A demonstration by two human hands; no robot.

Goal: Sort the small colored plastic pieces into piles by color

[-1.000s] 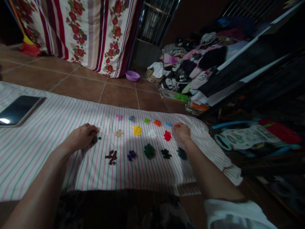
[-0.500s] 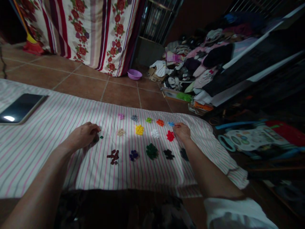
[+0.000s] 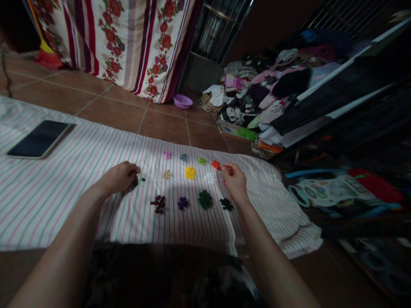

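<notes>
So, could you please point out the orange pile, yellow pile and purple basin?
Orange pile (image 3: 216, 165): head view, middle of the heap.
Yellow pile (image 3: 190, 173): head view, middle of the heap.
Purple basin (image 3: 183, 105): head view, near side of outer wall.

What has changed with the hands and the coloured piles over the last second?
The right hand has moved left, from the light blue pile to beside the orange pile; the light blue pile and most of the red pile are now hidden. Whether it holds anything is unclear. The left hand stayed beside the loose green piece; the yellow pile looks unchanged.
</notes>
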